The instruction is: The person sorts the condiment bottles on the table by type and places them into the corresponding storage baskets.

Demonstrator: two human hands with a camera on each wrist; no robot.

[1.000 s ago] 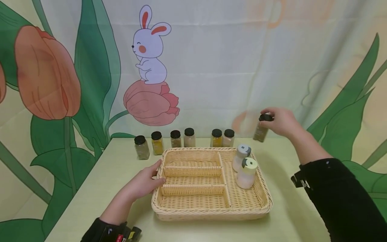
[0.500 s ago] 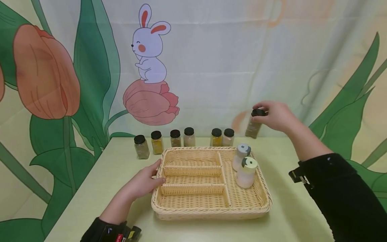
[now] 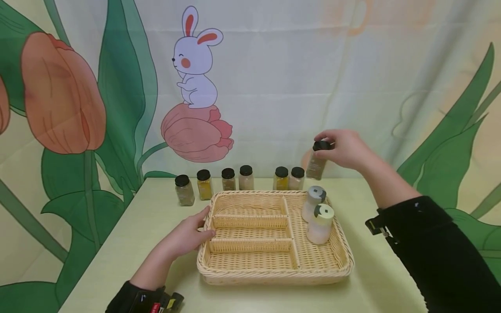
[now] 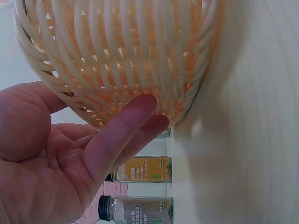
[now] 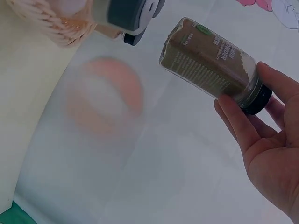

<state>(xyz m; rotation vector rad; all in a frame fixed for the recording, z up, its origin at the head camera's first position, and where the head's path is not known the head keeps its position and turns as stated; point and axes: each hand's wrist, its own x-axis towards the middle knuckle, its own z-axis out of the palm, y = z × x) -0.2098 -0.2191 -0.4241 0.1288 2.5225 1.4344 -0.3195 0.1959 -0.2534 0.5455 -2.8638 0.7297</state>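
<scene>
My right hand (image 3: 346, 150) pinches a cumin powder jar (image 3: 317, 163) by its black cap, raised above the table behind the basket's right end. In the right wrist view, the jar (image 5: 210, 63) is tilted, its brown powder and label showing. My left hand (image 3: 188, 234) holds the left rim of a wicker basket (image 3: 274, 274) with dividers. Two of its fingers (image 4: 128, 119) lie against the basket's woven outer wall (image 4: 117, 46). Inside the basket's right compartment stand a grey-capped shaker (image 3: 314, 204) and a yellow-capped shaker (image 3: 319, 224).
Left of the basket, behind it, stand a greyish-brown powder jar (image 3: 185, 191) and a yellow turmeric jar (image 3: 205, 186). Along the back edge are a brown jar (image 3: 228, 180), a pale jar (image 3: 246, 179), another yellow jar (image 3: 281, 179) and a pinkish jar (image 3: 296, 179). A printed curtain (image 3: 274, 87) hangs behind the table.
My right hand has carried the cumin jar leftward and slightly up, toward the pinkish jar. The left hand and the basket have stayed in place.
</scene>
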